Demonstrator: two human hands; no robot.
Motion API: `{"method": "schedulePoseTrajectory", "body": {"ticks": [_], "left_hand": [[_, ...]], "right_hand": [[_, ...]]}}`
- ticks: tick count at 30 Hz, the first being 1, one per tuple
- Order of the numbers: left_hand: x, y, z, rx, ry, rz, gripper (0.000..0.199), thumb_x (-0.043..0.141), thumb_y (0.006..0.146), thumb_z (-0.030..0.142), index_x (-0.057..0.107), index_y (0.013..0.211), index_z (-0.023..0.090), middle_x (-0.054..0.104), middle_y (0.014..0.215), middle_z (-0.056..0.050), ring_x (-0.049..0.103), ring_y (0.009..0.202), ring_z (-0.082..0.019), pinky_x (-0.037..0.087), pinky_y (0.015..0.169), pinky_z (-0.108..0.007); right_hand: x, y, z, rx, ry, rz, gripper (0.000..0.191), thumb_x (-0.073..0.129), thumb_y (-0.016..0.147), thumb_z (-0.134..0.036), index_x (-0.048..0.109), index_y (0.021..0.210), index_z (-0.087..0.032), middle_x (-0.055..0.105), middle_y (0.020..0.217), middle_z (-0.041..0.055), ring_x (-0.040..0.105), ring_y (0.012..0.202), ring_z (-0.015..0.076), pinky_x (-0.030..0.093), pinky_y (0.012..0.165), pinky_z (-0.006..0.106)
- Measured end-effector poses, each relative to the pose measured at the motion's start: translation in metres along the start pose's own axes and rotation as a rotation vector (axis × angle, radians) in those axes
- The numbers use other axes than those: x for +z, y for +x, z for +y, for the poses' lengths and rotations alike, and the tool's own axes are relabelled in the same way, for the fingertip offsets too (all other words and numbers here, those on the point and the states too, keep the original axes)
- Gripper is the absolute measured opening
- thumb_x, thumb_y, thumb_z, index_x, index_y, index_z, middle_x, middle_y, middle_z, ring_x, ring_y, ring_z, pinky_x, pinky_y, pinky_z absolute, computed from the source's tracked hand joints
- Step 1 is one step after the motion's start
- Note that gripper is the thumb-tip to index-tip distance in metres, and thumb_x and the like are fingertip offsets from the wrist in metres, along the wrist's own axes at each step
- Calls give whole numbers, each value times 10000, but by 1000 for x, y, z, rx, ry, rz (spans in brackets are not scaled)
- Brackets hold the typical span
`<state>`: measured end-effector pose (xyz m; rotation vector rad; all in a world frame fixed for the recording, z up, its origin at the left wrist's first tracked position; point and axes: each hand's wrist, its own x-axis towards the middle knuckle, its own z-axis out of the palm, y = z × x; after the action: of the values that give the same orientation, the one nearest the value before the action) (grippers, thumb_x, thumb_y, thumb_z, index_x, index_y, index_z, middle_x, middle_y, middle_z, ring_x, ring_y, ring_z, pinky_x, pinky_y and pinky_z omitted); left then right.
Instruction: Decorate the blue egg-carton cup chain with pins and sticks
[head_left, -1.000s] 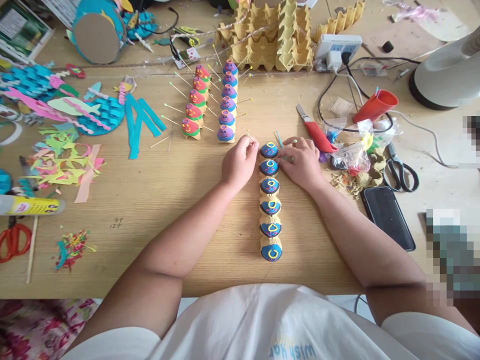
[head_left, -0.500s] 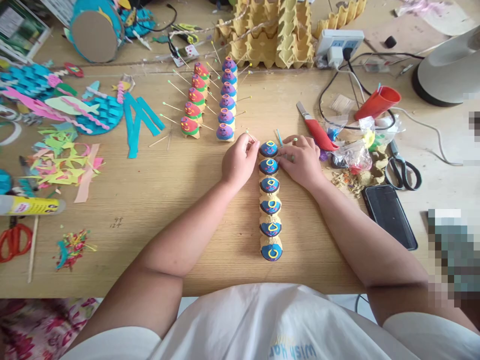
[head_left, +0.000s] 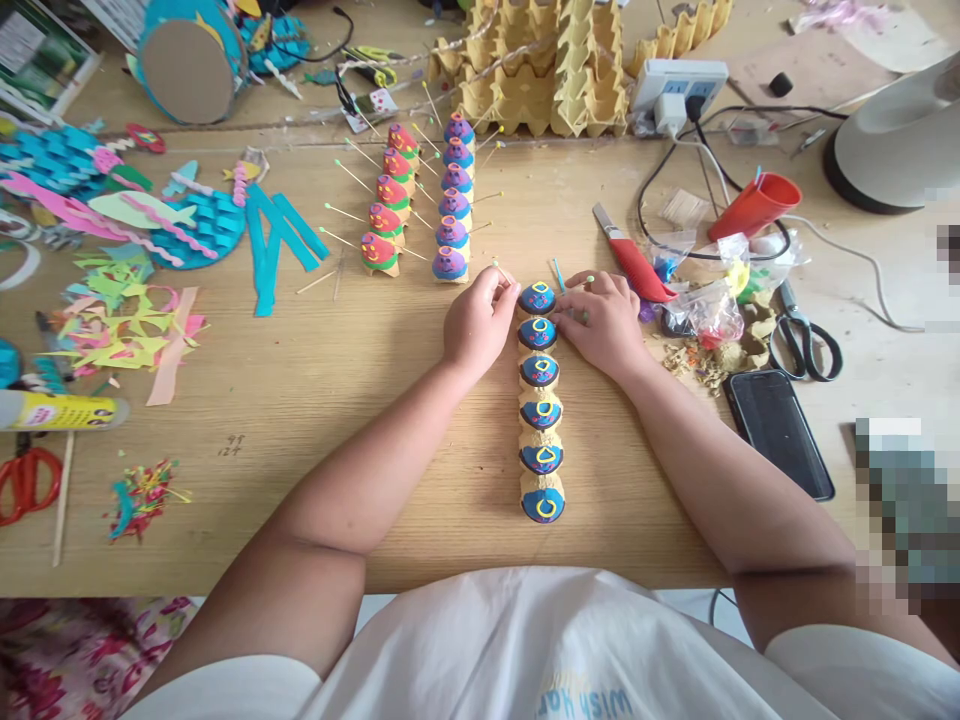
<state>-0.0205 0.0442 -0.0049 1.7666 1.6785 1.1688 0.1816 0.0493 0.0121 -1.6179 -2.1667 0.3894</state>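
Note:
A strip of egg-carton cups [head_left: 540,371] lies lengthwise before me, its domes painted blue with yellow rings and small pink marks. At its far end, my left hand [head_left: 481,315] is closed in a pinch on a thin toothpick [head_left: 502,273], against the left side of the last cup. My right hand [head_left: 602,318] steadies the same end from the right, fingers curled, thumb and fingertips touching the cup. Green-tipped sticks [head_left: 590,280] show among its fingers. A short blue stick [head_left: 558,273] stands just beyond the strip.
Red-green [head_left: 386,220] and purple [head_left: 452,234] carton strips with stick legs stand farther back. To the right are a red-handled knife [head_left: 637,265], black scissors [head_left: 806,340] and a phone [head_left: 780,430]. Paper scraps [head_left: 135,330] and a glue bottle [head_left: 67,410] lie left.

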Motion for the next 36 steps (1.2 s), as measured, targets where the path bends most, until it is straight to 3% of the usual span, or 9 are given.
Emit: {"method": "schedulePoseTrajectory", "body": {"ticks": [23,36], "left_hand": [[-2,1,5,-59,30,-27,93,593,1035,270,623,952,241,769,923,-13,721,870,-177,518,839,-287],[1,1,1,-15,-7,6,114,601,1029,291,642,934,245,767,893,-5,700,825,-164,523,806,-276]], "right_hand": [[1,0,0,-4,-18,-3,245,655,974,-425,846,1056,-295,702,1374,108,543,1295,409,434,1113,654],[0,0,0,7,-5,-10,244,662,971,-435,848,1069,-310,699,1377,108,549,1299,423,425,1117,660]]}}
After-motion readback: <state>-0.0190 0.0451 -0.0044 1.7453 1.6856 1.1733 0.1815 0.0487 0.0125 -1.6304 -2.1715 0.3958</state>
